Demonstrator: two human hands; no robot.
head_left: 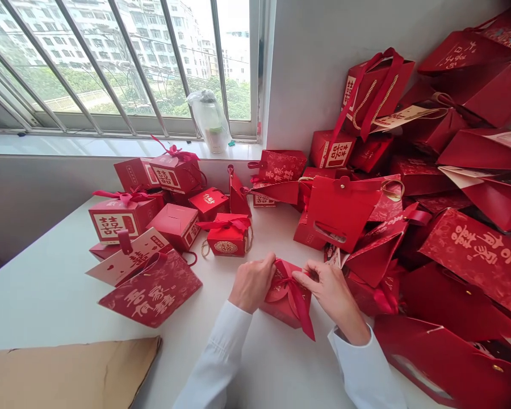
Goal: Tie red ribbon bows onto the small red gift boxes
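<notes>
A small red gift box with gold print on its lid stands on the white table in front of me. A red ribbon is tied over its top, and one tail hangs down the near side. My left hand is closed at the box's upper left edge, its fingertips pinching the ribbon. From the right, my right hand pinches the ribbon between thumb and fingers beside the knot. The far part of the lid is partly covered by my hands.
Finished-looking red boxes and a flat red bag lie to the left. A tall heap of red bags fills the right side. Cardboard lies at the lower left. A bagged cup stands on the windowsill.
</notes>
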